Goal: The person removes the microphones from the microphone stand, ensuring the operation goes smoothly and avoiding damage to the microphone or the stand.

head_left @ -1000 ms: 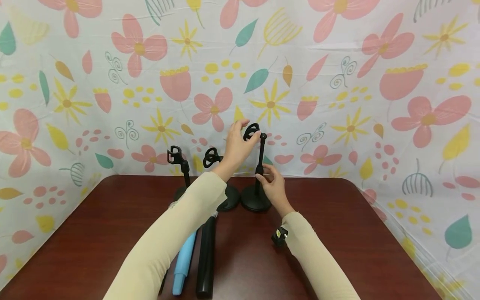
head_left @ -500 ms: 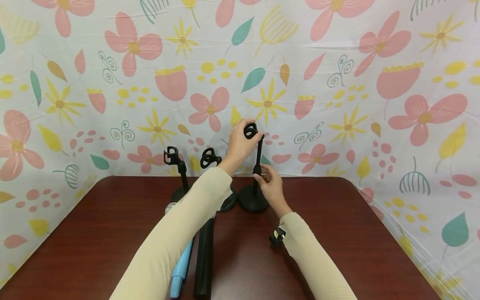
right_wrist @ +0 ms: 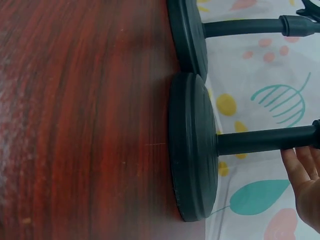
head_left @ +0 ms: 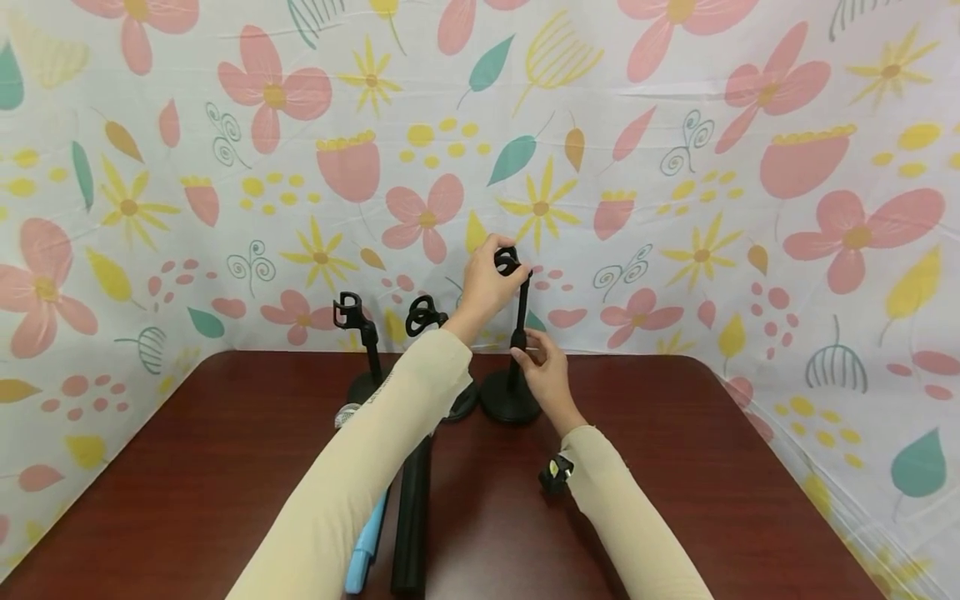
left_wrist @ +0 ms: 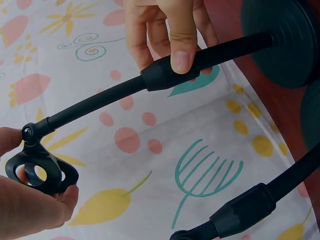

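Wrist view alone shows thumb pinching stand collar.

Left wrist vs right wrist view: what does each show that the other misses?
Only the left wrist view shows the left hand pinching the black ring-shaped clip at the top of the slim black stand pole, and the right hand's fingers gripping the thicker collar partway along the pole.

Only the right wrist view shows the round black stand base sitting flat on the dark red wooden table, beside a second black base.

Both show the pole, the right hand and the floral backdrop cloth.
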A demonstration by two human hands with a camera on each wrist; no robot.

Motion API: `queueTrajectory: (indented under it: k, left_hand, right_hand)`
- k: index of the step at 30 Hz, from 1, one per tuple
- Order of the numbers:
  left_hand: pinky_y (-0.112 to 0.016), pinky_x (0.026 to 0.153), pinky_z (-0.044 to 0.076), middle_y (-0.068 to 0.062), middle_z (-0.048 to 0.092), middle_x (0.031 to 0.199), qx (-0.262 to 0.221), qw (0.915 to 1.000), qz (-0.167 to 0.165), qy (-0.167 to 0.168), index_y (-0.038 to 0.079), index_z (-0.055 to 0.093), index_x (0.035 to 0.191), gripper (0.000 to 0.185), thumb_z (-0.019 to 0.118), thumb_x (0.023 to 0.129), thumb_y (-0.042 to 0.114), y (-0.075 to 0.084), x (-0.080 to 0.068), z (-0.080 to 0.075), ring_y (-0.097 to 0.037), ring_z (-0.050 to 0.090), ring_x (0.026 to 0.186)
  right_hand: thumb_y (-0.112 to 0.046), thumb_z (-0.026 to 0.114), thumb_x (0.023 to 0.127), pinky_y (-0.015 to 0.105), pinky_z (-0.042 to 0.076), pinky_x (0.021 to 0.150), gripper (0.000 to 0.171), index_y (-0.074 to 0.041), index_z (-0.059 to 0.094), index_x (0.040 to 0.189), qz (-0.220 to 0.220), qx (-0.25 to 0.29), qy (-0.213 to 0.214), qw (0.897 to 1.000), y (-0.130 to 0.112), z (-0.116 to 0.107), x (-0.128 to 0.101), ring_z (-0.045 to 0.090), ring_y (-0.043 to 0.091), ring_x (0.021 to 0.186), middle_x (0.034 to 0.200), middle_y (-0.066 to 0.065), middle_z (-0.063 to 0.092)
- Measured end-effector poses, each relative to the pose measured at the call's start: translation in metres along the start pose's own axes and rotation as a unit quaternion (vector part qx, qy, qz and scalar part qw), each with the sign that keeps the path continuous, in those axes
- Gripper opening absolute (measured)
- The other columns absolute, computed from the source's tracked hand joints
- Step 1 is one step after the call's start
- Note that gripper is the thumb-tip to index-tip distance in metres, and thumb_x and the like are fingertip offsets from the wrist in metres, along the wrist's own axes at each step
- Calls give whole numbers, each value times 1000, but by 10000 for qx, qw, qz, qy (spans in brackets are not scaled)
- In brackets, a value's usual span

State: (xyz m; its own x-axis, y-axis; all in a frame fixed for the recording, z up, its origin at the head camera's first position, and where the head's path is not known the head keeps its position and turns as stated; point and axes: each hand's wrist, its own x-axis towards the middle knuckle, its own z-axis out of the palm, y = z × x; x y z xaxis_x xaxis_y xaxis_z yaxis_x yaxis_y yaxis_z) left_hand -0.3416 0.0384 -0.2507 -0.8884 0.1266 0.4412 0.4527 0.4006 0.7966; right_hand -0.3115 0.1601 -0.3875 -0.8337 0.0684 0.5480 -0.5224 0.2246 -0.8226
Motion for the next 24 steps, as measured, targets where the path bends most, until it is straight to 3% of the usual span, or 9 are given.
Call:
queueTrajectory:
  k: [8, 13, 24]
  left_hand:
    - [-34, 85, 52, -9, 51, 132, -138, 9997, -174, -53, 13, 52, 127, 38, 65, 93, 20, 1, 0, 0, -25, 53, 116]
    - [-35, 87, 51, -11, 51, 134, -127, 9998, -108, -66, 10, 52, 126, 37, 66, 92, 18, 0, 1, 2, -27, 55, 116]
    - [-39, 93, 47, -13, 50, 127, -12, 9998, -156, -153, 10, 51, 129, 39, 65, 93, 19, -17, -8, 11, -28, 50, 117]
  right_hand:
    - [6, 63, 89, 50, 50, 88, 36, 11, 55, 124, 54, 30, -70, 10000, 2, -1, 2, 62, 45, 100, 108, 31, 60]
    - [6, 63, 89, 52, 48, 89, 37, 11, 54, 125, 139, 81, -104, 9998, 1, -1, 3, 61, 45, 102, 109, 32, 59]
    - [2, 62, 91, 53, 47, 92, 38, 9, 53, 127, 228, 12, -226, 9995, 0, -4, 2, 59, 44, 106, 114, 30, 59]
